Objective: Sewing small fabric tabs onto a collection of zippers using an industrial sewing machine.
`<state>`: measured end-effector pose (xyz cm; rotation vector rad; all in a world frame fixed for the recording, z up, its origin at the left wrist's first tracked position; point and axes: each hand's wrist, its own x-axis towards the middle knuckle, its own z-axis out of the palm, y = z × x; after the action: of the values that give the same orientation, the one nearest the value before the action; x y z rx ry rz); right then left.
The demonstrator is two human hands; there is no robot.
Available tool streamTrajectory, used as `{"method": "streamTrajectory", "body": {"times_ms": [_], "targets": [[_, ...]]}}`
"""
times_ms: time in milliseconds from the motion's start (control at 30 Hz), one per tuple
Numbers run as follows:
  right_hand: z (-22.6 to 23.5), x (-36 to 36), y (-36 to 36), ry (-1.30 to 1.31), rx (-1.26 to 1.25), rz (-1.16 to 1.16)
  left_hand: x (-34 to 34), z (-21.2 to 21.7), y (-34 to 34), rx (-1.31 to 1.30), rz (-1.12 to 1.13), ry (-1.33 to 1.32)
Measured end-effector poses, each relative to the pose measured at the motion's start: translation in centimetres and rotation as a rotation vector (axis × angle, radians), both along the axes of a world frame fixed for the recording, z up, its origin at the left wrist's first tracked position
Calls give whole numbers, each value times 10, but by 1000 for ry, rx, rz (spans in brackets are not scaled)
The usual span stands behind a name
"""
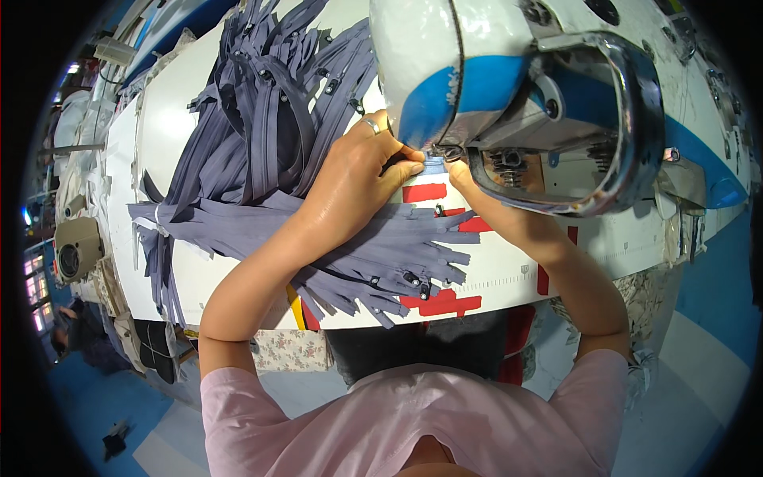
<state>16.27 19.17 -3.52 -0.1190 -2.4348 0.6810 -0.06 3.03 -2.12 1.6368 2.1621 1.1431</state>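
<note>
Under the head of a white and blue sewing machine (429, 79), a short end of blue-grey zipper tape (433, 165) lies by the presser foot. My left hand (358, 171), with a ring on one finger, pinches it from the left with thumb and fingertips. From the right, my right hand (469, 187) reaches in close to the foot. Its thumb shows beside the tape; the other fingers are mostly hidden behind the machine's metal guard (648, 119), so what they grip cannot be made out. A bundle of grey zippers (238, 226) lies under my left forearm.
A heap of grey zippers (262, 103) with dark sliders covers the table's left rear. Red tape strips (441, 303) mark the white table (358, 316) near its front edge. A beige device (77, 250) stands off the left side. Floral cloth (294, 350) hangs below.
</note>
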Motion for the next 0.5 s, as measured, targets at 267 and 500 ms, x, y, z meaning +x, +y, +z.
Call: {"method": "streamTrajectory", "body": {"times_ms": [267,500], "targets": [[6,4,-1,-76,-35,29,-1,11,-1,-56,3,135],[-9,-3,4,-94,366,1,-11,1,1,-76,49,121]]}}
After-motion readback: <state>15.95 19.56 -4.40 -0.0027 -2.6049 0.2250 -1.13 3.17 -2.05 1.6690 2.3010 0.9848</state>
